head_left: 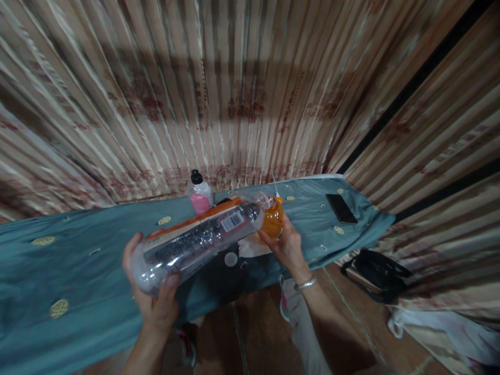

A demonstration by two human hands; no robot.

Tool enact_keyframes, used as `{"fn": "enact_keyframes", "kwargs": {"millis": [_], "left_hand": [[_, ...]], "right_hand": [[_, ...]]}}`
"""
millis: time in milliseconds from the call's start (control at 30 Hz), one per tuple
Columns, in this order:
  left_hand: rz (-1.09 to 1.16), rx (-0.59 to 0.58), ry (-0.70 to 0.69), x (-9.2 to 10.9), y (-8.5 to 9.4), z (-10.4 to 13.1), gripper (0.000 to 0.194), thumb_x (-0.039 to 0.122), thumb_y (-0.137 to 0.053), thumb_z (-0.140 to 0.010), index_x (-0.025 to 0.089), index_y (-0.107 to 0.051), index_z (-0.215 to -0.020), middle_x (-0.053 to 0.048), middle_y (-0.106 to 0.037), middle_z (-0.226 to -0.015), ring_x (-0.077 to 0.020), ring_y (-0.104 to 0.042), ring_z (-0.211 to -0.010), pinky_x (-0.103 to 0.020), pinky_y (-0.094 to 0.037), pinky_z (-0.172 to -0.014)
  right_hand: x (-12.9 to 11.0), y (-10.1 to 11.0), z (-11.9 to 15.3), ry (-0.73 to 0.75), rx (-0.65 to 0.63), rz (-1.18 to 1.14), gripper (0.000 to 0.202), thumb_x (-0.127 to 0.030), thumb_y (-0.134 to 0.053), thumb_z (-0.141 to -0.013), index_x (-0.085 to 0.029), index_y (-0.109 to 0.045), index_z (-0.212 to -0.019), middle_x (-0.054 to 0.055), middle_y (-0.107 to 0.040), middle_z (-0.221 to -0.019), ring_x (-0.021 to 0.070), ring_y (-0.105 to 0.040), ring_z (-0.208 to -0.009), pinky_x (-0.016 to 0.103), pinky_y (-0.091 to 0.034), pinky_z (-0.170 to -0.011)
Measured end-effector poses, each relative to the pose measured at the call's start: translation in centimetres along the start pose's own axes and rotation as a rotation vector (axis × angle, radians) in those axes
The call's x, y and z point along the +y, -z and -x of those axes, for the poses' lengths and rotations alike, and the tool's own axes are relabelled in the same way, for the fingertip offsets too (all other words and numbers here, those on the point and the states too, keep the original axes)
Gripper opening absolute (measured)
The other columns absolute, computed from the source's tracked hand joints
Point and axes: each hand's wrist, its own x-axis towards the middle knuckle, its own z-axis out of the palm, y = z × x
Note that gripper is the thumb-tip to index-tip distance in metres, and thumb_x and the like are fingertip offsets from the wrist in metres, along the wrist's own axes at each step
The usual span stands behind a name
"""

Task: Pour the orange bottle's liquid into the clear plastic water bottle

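My left hand (154,291) grips the base of a large clear plastic bottle (203,239) with an orange and white label and a barcode. The bottle lies tilted, its open neck pointing right and up against the mouth of a small orange bottle (272,221). Around that orange bottle the fingers of my right hand (288,242) are wrapped; whether the liquid is flowing I cannot tell. Below the big bottle, a round whitish cap (230,259) rests on the cloth beside a piece of white paper (253,248).
A teal cloth (97,271) covers the long narrow table. At its back stands a bottle of pink liquid with a black cap (200,195). A black phone (341,208) lies at the right end. On the floor is a black bag (377,273); pleated curtains (234,94) hang behind.
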Motion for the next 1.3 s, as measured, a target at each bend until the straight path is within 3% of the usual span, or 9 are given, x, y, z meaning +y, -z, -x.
{"fn": "enact_keyframes", "kwargs": {"millis": [267,600,800,1300], "left_hand": [[0.055,0.004,-0.002,0.32,-0.17,0.03,0.088,0.058,-0.092,-0.068,0.035,-0.065,-0.148,-0.002,-0.077,-0.130,-0.0288,-0.072,-0.113,-0.039,-0.056,-0.103],[0.040,-0.001,0.029,0.18,0.06,0.15,0.093,0.062,-0.091,-0.066,0.037,-0.062,-0.151,-0.003,-0.075,-0.134,-0.0324,-0.070,-0.121,-0.048,-0.050,-0.118],[-0.037,-0.002,0.015,0.20,0.10,0.10,0.096,0.068,-0.085,-0.068,0.030,-0.058,-0.152,-0.008,-0.074,-0.132,-0.0378,-0.071,-0.121,-0.056,-0.050,-0.118],[-0.024,-0.012,-0.009,0.29,0.13,0.00,0.090,0.064,-0.087,-0.070,0.034,-0.060,-0.151,-0.007,-0.075,-0.135,-0.0368,-0.072,-0.123,-0.052,-0.054,-0.115]], "right_hand": [[-0.23,0.02,-0.07,-0.028,-0.011,-0.014,0.083,-0.066,-0.070,-0.097,-0.013,-0.048,-0.157,0.023,-0.079,-0.132,0.0338,-0.080,-0.117,0.049,-0.069,-0.097],[0.12,-0.08,0.14,-0.047,-0.029,0.001,0.084,-0.064,-0.072,-0.095,-0.015,-0.047,-0.158,0.023,-0.077,-0.135,0.0345,-0.079,-0.120,0.052,-0.068,-0.101],[0.02,-0.11,0.07,-0.007,0.006,0.006,0.083,-0.064,-0.072,-0.097,-0.014,-0.047,-0.157,0.022,-0.078,-0.133,0.0335,-0.080,-0.118,0.049,-0.069,-0.099],[-0.12,0.07,0.03,-0.041,-0.036,-0.008,0.085,-0.064,-0.072,-0.096,-0.014,-0.045,-0.159,0.023,-0.077,-0.136,0.0344,-0.079,-0.121,0.051,-0.068,-0.101]]}}
